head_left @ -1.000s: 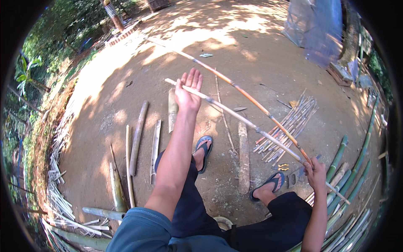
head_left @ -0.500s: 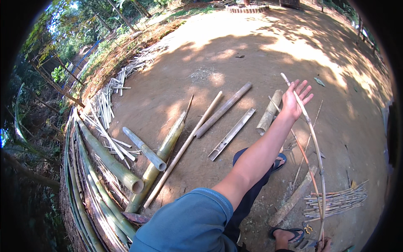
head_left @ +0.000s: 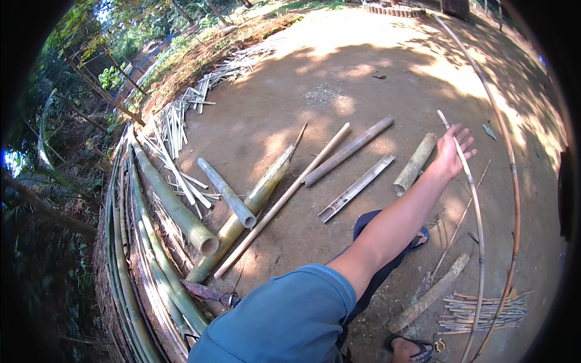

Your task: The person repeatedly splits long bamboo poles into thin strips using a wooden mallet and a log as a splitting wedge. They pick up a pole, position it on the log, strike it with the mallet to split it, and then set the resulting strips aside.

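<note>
Left hand (head_left: 451, 152): right of frame, fingers extended, unclosed.
Pale stick (head_left: 480, 236): across the palm, tip above hand, shaft toward lower edge.
Right hand: outside frame, state indeterminable.

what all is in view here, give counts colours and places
long pole: one, pale, across left hand
long rod: one, brown, right side
short sticks: many, tan, lower right
log: one, brown, lower right
small tool: one, yellow, lower right
twig: one, brown, right
half-tube: one, grey-brown, centre
short tubes: two, pale brown and grey-green, right and left of centre
slim poles: two, tan and grey-brown, centre
thick bamboo: two, yellow-green and green, left
stalks: several, green, lower left
strips: many, whitish, upper left
leaf: one, green, upper right
plants: many, green, far left
ground: one stretch, brown, centre
sandals: two, dark, lower right
sleeve: one, blue, lower middle
left hand: one, bare, right side
</note>
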Tool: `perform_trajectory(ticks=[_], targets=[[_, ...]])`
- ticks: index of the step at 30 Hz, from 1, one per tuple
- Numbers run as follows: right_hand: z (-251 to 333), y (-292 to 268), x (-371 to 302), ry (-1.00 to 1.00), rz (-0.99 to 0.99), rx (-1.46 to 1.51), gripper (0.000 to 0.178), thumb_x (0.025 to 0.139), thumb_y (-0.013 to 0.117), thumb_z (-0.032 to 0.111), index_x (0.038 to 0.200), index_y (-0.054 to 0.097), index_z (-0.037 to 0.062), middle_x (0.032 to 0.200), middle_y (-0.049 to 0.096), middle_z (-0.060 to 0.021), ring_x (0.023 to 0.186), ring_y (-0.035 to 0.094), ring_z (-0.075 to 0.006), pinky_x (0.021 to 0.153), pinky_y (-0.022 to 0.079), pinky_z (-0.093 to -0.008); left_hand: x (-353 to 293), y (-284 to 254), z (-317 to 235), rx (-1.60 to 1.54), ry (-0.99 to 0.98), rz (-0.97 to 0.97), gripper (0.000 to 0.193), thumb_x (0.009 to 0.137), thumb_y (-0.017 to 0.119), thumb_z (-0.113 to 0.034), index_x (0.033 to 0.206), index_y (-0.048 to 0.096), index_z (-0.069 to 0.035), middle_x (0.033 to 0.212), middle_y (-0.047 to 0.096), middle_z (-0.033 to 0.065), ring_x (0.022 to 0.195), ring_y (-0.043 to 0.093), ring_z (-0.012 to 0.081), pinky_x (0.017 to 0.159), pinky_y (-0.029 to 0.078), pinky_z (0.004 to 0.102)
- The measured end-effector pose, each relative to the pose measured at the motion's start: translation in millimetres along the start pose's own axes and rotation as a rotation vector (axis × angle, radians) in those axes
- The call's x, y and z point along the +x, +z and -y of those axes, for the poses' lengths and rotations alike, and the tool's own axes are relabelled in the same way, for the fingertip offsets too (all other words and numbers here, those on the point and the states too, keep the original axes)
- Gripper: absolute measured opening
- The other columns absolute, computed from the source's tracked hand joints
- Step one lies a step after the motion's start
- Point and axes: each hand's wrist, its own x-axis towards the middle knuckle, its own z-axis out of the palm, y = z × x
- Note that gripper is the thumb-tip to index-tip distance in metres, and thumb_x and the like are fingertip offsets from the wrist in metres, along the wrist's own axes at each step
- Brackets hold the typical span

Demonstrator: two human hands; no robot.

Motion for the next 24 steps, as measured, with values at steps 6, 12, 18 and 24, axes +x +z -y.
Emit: perform_trajectory(ticks=[6,12,18,24], targets=[[15,1,-9,0.007,0.073,0.043,0.037,0.1,0.054,0.033,0.112,0.066,-0.0001,0.092,0.069,-0.0155,0.083,0.064,-0.0247,0.079,0.05,-0.0397,5,9,3,-0.078,0.004,0.085,0.06,0.104,0.034,-0.037,0.154,0.016,-0.009,0.152,0.035,0.0139,0.133,0.043,0.0316,0.107,0.041,0.0545],[36,-7,-10,-0.061,0.096,0.119,0.036,0.098,0.057,0.032,0.114,0.066,0.0012,0.098,0.071,-0.0162,0.088,0.067,-0.025,0.081,0.051,-0.0387,-6,20,-8,-0.164,0.036,0.02,0.039,0.104,0.034,-0.026,0.139,0.035,-0.008,0.131,0.055,0.015,0.118,0.057,0.0301,0.1,0.05,0.0474],[10,2,-4,-0.035,0.125,0.401,0.031,0.096,0.063,0.026,0.103,0.064,-0.0033,0.079,0.057,-0.0018,0.074,0.05,-0.0098,0.068,0.041,-0.025,-2,-1,-38,-0.144,0.088,-0.097,0.028,0.104,0.034,-0.026,0.118,0.05,-0.008,0.109,0.064,0.0122,0.104,0.064,0.0297,0.091,0.056,0.0446],[7,-12,-12,0.016,0.126,0.447,0.021,0.093,0.064,0.018,0.091,0.061,-0.0029,0.075,0.053,0.0001,0.071,0.048,-0.0097,0.065,0.039,-0.0244,5,4,-29,-0.1,0.062,-0.152,0.031,0.104,0.037,-0.031,0.106,0.059,-0.009,0.096,0.064,0.0072,0.096,0.065,0.0268,0.085,0.056,0.0442]])
